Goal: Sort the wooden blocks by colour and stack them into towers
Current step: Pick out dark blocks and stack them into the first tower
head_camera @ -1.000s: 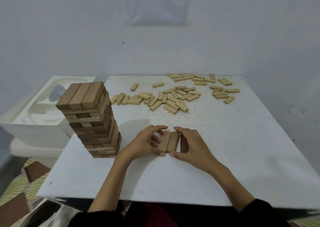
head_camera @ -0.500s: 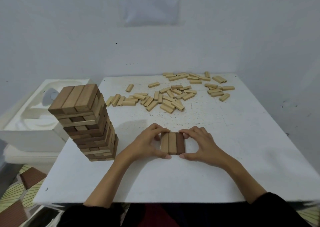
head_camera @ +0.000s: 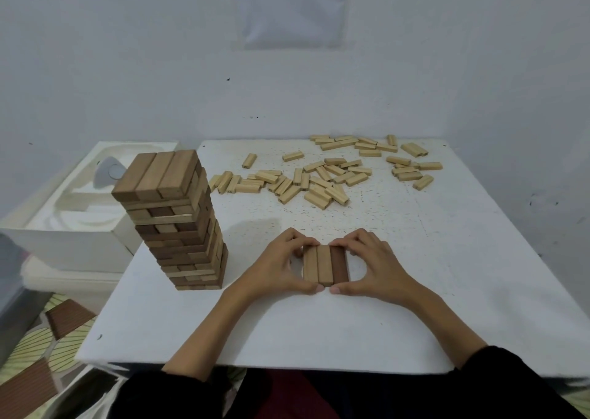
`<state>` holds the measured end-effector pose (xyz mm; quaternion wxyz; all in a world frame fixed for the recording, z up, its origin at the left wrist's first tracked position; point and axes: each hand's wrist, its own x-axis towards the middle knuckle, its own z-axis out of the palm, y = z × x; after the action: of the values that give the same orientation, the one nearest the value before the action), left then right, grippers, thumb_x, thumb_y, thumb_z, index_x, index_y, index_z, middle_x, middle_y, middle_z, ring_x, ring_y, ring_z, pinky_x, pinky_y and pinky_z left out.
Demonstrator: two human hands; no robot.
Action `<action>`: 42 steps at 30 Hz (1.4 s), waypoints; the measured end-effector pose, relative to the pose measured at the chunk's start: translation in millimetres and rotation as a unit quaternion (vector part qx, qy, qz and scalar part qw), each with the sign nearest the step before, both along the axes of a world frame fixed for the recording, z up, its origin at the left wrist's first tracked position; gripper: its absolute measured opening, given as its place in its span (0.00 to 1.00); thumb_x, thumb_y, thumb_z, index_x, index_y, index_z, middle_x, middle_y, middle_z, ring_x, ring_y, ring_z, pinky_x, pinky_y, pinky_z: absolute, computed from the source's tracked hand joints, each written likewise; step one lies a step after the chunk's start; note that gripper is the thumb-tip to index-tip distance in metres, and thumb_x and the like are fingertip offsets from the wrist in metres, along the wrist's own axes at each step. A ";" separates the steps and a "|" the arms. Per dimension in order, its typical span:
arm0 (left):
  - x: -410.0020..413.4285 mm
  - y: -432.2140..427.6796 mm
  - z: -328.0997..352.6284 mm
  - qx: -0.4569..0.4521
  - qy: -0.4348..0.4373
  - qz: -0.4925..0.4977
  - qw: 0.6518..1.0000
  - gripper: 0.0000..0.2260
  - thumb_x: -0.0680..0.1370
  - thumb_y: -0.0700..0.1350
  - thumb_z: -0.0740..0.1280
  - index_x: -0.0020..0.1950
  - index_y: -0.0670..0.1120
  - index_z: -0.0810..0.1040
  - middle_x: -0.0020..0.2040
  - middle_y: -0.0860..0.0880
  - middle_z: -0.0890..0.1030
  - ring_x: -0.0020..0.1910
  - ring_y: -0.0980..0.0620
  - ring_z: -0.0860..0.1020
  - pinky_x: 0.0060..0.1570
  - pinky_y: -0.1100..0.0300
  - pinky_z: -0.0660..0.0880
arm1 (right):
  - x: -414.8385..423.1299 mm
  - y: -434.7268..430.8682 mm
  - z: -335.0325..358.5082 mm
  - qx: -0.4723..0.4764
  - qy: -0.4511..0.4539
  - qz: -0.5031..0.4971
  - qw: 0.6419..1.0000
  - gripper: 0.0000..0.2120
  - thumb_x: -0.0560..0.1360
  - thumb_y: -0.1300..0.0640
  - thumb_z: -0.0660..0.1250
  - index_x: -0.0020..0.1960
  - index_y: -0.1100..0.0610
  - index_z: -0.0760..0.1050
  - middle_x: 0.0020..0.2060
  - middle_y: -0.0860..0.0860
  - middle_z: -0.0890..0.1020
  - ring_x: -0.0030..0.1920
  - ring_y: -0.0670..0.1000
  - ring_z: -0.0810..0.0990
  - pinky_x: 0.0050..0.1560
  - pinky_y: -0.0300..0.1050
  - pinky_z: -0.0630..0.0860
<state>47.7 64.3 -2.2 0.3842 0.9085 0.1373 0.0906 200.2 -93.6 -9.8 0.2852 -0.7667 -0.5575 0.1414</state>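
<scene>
row: three blocks (head_camera: 325, 264) lie flat on the table (head_camera: 447, 259), side by side and touching. They sit near-centre, right of the tower (head_camera: 178, 220) and apart from it.
axis: the long axes run near–far, with the ends facing you.
colour: two tan blocks on the left, dark block (head_camera: 339, 264) on the right.
left hand: your left hand (head_camera: 277, 267) clamps the row from the left, fingers curled over the far end and thumb on the near end.
right hand: your right hand (head_camera: 376, 265) mirrors it on the right side. The two thumb tips almost meet at the near edge.
key relation: the row sits dead between your hands, both equally close. The tower lies to the left, so your left hand leads any carry that way.
step: looks like you're squaring up one layer, so the sort is well short of done.
next: the tower's top layer also runs near–far. If this row goes on top crosswise, it needs a quarter turn first. Keep both ends pinched so the three blocks stay together.
risk: the tower's layers look staggered, so set down gently.
rest: the pale blocks (head_camera: 322, 176) are scattered at the far side, well apart from your hands. A white foam tray (head_camera: 64, 214) sits left of the table.
</scene>
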 end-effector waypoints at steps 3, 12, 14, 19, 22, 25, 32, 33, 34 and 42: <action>0.1 -0.6 1.4 0.010 0.008 0.002 1.000 0.37 0.57 0.64 0.71 0.63 0.53 0.75 0.52 0.54 0.71 0.50 0.63 0.71 0.43 0.75 0.65 | -0.9 0.1 1.0 0.009 0.005 -0.001 1.000 0.38 0.56 0.27 0.65 0.63 0.41 0.70 0.52 0.35 0.67 0.54 0.36 0.67 0.56 0.41 0.61; -2.7 -4.7 75.6 0.097 -0.029 -0.026 0.995 0.31 0.63 0.55 0.79 0.63 0.50 0.75 0.54 0.53 0.71 0.49 0.60 0.71 0.42 0.75 0.65 | -1.1 -9.7 66.8 0.110 0.058 0.024 0.992 0.30 0.56 0.35 0.72 0.57 0.37 0.70 0.52 0.40 0.71 0.53 0.42 0.71 0.54 0.37 0.69; -4.3 -7.4 106.6 0.132 -0.065 -0.026 0.989 0.33 0.61 0.60 0.77 0.62 0.50 0.75 0.53 0.54 0.72 0.48 0.60 0.71 0.42 0.75 0.65 | -0.4 -10.4 98.1 0.137 0.033 0.034 0.989 0.30 0.56 0.34 0.71 0.56 0.38 0.71 0.51 0.41 0.71 0.53 0.42 0.71 0.53 0.29 0.66; -9.4 -4.5 183.2 0.204 -0.113 -0.019 0.972 0.36 0.59 0.65 0.72 0.62 0.49 0.76 0.52 0.53 0.72 0.47 0.60 0.73 0.41 0.77 0.66 | -1.1 2.5 166.4 0.192 -0.017 0.038 0.980 0.29 0.54 0.33 0.70 0.54 0.36 0.70 0.50 0.41 0.71 0.51 0.38 0.72 0.48 0.23 0.64; -19.1 9.1 220.8 0.243 -0.100 -0.008 0.965 0.36 0.59 0.67 0.68 0.62 0.51 0.76 0.52 0.55 0.72 0.49 0.61 0.73 0.42 0.78 0.66 | -6.8 21.4 195.4 0.208 -0.034 0.044 0.976 0.31 0.55 0.34 0.73 0.56 0.40 0.72 0.51 0.44 0.72 0.50 0.36 0.72 0.49 0.20 0.63; -35.8 27.5 246.3 0.249 -0.085 0.010 0.965 0.34 0.59 0.67 0.68 0.62 0.54 0.75 0.52 0.59 0.72 0.50 0.64 0.73 0.43 0.77 0.68 | -21.4 45.3 215.0 0.214 -0.031 0.051 0.975 0.32 0.56 0.36 0.76 0.57 0.44 0.73 0.52 0.46 0.72 0.50 0.39 0.72 0.49 0.21 0.64; -83.5 68.2 258.9 0.230 -0.027 0.060 0.971 0.30 0.59 0.68 0.68 0.59 0.61 0.74 0.53 0.62 0.72 0.52 0.68 0.72 0.47 0.73 0.69 | -60.8 99.1 228.1 0.203 -0.020 0.083 0.975 0.27 0.61 0.39 0.74 0.57 0.47 0.75 0.51 0.46 0.73 0.52 0.43 0.73 0.56 0.41 0.70; -89.9 73.1 257.0 0.224 -0.022 0.066 0.972 0.29 0.59 0.68 0.68 0.58 0.61 0.74 0.53 0.62 0.73 0.53 0.67 0.72 0.48 0.72 0.69 | -65.4 106.0 226.3 0.199 -0.019 0.088 0.976 0.27 0.62 0.40 0.74 0.58 0.47 0.75 0.51 0.46 0.73 0.52 0.43 0.73 0.58 0.43 0.70; -95.8 77.7 254.4 0.216 -0.018 0.071 0.974 0.29 0.59 0.68 0.68 0.58 0.62 0.74 0.53 0.62 0.73 0.53 0.67 0.72 0.48 0.71 0.69 | -69.8 112.3 224.1 0.195 -0.018 0.092 0.976 0.26 0.62 0.40 0.74 0.58 0.47 0.75 0.51 0.46 0.73 0.52 0.43 0.73 0.58 0.45 0.70; -123.4 96.6 229.0 0.157 -0.005 0.109 0.982 0.29 0.58 0.67 0.70 0.57 0.61 0.75 0.54 0.61 0.74 0.54 0.67 0.73 0.53 0.68 0.69 | -89.4 142.2 207.0 0.150 0.006 0.142 0.978 0.26 0.64 0.43 0.74 0.59 0.48 0.75 0.52 0.47 0.72 0.52 0.43 0.73 0.51 0.34 0.69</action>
<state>-75.7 160.9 226.8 0.2252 0.9367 0.2176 0.1567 110.8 48.5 197.3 0.3774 -0.6275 -0.6738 0.0994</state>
